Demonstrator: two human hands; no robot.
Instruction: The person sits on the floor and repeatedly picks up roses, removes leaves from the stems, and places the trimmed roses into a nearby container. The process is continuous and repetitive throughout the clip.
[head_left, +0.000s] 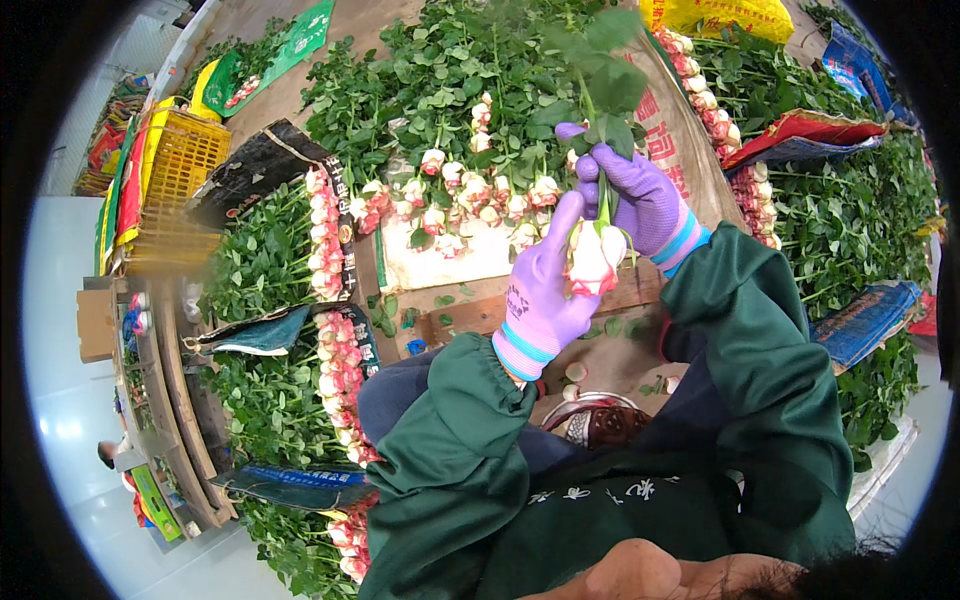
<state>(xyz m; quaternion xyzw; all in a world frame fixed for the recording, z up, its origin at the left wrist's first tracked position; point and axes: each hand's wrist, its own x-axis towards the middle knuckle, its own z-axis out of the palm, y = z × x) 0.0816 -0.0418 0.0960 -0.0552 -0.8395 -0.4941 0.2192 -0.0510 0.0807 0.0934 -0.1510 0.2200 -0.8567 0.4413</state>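
Observation:
Both my hands wear purple gloves with light blue bands at the wrists. A cream rose with pink petal edges (595, 257) hangs head down between them. My right hand (630, 196) grips its green stem just above the bloom. Against the side of the bloom rests my left hand (549, 289), thumb and index finger apart around it. The leafy upper stem (592, 90) rises past my right hand and is blurred. Beyond my hands, a pile of similar roses (474, 193) lies with heads towards me on a pale sheet (480, 251) over a wooden table.
Rows of bundled roses (326, 232) line the left side, split by dark and blue sacks. More bundles (697, 90) lie to the right beside a red sack flap (806, 135). A yellow plastic crate (180, 157) stands at upper left. At far left is another person (109, 454).

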